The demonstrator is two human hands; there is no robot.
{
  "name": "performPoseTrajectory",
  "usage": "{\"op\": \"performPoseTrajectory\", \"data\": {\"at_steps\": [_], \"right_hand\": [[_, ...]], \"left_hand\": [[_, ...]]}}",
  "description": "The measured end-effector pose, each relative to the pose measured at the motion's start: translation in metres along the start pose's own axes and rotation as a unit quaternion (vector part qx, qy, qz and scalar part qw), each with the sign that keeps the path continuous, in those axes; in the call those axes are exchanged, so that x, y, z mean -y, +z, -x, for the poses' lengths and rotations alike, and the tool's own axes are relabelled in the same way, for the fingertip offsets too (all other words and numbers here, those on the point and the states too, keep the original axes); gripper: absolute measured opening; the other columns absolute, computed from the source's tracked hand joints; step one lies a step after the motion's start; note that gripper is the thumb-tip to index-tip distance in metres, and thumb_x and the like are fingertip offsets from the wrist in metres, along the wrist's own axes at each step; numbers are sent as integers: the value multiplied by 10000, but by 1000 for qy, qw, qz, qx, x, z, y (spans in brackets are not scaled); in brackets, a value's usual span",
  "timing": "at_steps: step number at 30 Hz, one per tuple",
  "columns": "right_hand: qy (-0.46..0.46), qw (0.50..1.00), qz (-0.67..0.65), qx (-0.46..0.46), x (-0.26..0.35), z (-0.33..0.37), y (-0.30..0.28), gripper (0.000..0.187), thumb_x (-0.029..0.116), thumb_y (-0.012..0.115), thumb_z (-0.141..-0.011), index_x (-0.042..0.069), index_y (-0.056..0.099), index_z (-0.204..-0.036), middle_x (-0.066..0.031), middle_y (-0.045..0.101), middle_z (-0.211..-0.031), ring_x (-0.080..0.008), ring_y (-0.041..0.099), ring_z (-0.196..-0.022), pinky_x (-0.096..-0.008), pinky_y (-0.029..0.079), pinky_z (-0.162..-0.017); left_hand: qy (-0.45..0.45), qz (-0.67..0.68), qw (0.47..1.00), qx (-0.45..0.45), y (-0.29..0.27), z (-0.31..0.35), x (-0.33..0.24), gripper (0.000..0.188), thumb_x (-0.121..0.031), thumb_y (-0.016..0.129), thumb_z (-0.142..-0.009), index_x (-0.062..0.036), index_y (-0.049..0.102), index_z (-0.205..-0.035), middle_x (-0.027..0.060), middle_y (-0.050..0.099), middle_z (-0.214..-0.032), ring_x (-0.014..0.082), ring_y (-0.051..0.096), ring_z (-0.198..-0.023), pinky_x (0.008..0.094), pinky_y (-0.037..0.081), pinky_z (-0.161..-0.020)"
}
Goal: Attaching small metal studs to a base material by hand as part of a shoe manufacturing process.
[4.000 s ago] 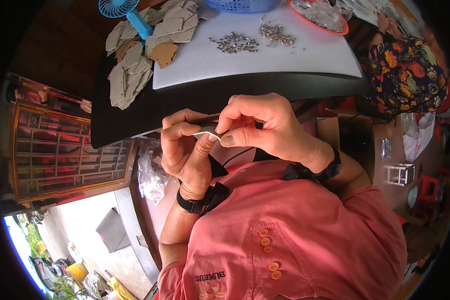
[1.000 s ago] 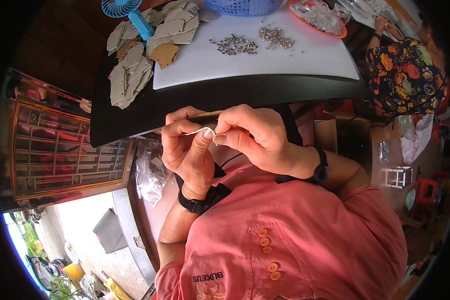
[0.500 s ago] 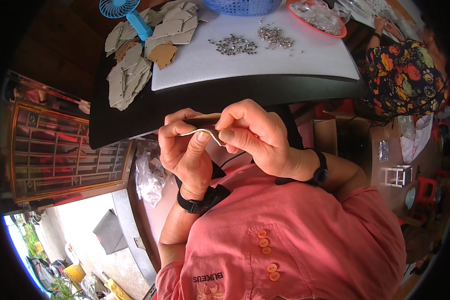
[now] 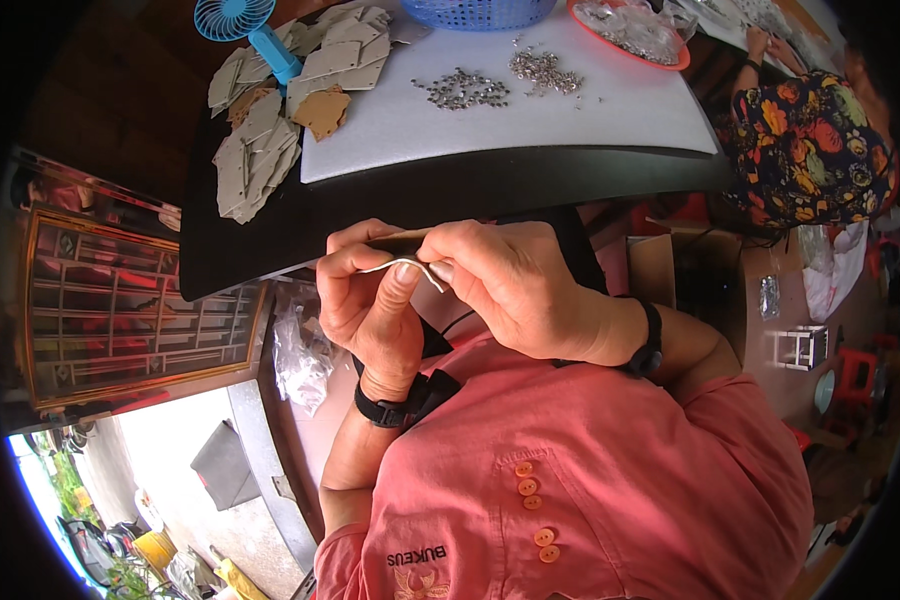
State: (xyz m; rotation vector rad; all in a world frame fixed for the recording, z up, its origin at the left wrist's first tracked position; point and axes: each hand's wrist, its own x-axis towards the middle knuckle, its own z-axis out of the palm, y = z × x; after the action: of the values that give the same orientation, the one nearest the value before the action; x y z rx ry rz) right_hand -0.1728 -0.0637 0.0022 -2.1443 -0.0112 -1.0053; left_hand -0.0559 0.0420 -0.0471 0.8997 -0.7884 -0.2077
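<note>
Just in front of the table edge, I hold a thin bent sheet piece point(image 4: 400, 243) between both hands. Its face is brown and its edge pale, curving in a wave. My left hand point(image 4: 375, 305) pinches one end, the thumb pressed under the curve. At the other end, my right hand point(image 4: 510, 285) is closed on it, with the back of the hand covering most of its fingers. Whether a small part sits between the fingers is hidden. Beyond, small shiny metal pieces lie in two loose piles point(image 4: 460, 90) point(image 4: 545, 73) on a white sheet point(image 4: 400, 140).
Stacked beige flat pieces point(image 4: 255, 165), a brown piece point(image 4: 321, 112) and a blue fan point(image 4: 270, 52) stand at the table's left. A blue basket point(image 4: 480, 14) and a red tray point(image 4: 670, 62) are at the back. A co-worker in a flowered top point(image 4: 815, 150) sits right.
My right hand has turned and shifted slightly left, its fingers now closed more tightly over the piece's end. My left hand stays in nearly the same place.
</note>
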Motion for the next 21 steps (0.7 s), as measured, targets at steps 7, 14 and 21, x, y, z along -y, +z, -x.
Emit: {"op": "performPoseTrajectory", "data": {"at_steps": [7,14,21], "right_hand": [[-58,990,129,17,-1,-1,-2,183,-45,629,-835,11,579,-1002,-93,610,-750,-261,601,-585,-359,477,-540],[-100,972,213,9,-4,-4,-2,197,-11,625,-751,35,556,-930,-58,575,-723,-238,522,-528,-371,408,-509],[-104,963,248,0,-12,-5,2,176,118,666,-761,76,517,-843,-44,529,-650,-240,561,-541,-377,412,-522]], "left_hand": [[9,-48,999,1,0,1,-2,235,-14,758,-850,-29,557,-973,148,620,-1075,223,634,-956,348,513,-886],[-1,-70,998,-5,7,1,-9,233,20,753,-838,-27,562,-964,140,625,-1070,206,624,-954,340,502,-892],[-20,-81,996,4,5,0,-7,232,15,755,-840,-25,564,-965,135,628,-1057,196,599,-959,330,475,-903]]}}
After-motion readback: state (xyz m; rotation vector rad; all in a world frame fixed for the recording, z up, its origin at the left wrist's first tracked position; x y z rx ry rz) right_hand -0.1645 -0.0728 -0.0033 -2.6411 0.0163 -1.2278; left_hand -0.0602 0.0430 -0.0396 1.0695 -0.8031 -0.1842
